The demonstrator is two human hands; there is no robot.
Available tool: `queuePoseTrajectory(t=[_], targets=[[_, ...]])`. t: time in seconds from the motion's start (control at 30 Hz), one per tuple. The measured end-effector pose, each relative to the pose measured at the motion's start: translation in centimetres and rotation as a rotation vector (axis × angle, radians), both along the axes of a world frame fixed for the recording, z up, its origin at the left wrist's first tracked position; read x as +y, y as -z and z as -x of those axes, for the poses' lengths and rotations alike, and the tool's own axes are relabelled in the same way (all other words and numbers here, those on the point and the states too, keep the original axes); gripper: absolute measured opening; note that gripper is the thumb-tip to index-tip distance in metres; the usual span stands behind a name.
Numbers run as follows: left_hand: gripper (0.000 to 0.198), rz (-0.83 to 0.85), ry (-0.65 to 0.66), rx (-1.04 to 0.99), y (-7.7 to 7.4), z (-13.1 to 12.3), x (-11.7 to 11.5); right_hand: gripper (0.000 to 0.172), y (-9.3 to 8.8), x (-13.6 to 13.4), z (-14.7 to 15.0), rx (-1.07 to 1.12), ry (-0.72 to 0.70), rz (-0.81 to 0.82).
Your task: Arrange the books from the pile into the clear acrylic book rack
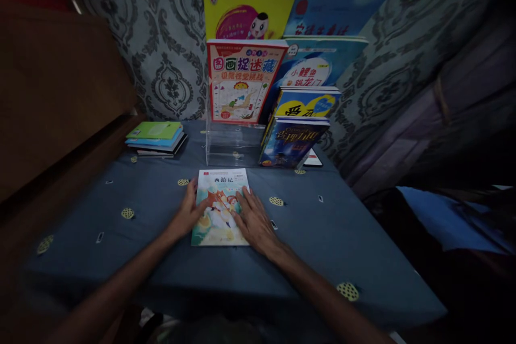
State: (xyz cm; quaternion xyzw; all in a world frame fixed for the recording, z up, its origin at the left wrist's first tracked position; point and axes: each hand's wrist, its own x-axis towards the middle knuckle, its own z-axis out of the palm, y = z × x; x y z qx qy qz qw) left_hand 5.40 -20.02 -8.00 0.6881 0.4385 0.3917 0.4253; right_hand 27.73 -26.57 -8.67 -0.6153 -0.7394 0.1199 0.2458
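- As the head camera looks down over the table [157,266], a thin book [221,212] lies flat on it, cover up, about midway between the table's left and right edges and between the front edge and the rack [234,145].
- The left hand [187,210] is at the book's left side, thumb on the cover, fingers along that side; whether they reach underneath and pinch it, one cannot tell.
- The right hand [255,221] lies over the book's right side, fingers extended and loosely apart, not clamped.
- The step in hand seems to be steadying or squaring the book with both hands.
- From this hold, lifting would call for fingertips under both sides and a level, even raise.
- The see-through rack stands toward the table's back edge, bearing a red book [245,83], a yellow book [250,2] and a dark blue book [292,145], among others.
- A stack of books [157,131] lies near the back left corner.
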Motion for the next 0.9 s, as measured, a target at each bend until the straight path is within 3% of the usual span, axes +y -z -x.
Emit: queuePoseTrajectory(t=[0.13, 0.23, 0.47, 0.67, 0.8, 0.9], targets=[[0.048, 0.321, -0.233, -0.309, -0.8, 0.3, 1.5, 0.061, 0.2, 0.0, -0.1, 0.021, 0.006, 0.007], [0.029, 0.443, -0.31, -0.434, -1.8, 0.6, 2.0, 0.061, 0.4, -0.1, -0.1, 0.055, 0.004, -0.022], [0.024, 0.767, 0.003, -0.596, -3.6, -0.5, 0.7, 0.063, 0.6, -0.1, -0.4, 0.142, 0.009, -0.033], [0.024, 0.741, 0.021, -0.697, -4.4, -1.5, -0.1, 0.071, 1.0, 0.1, -0.3, 0.345, 0.103, 0.003], [0.038, 0.667, 0.157, -0.785, -6.0, -2.3, -0.3, 0.076, 1.3, 0.6, -0.4, 0.55, 0.199, -0.03], [0.044, 0.616, 0.254, -0.797, -7.6, -2.8, -0.4, 0.077, 0.5, 1.4, -1.3, 0.664, 0.253, -0.063]])
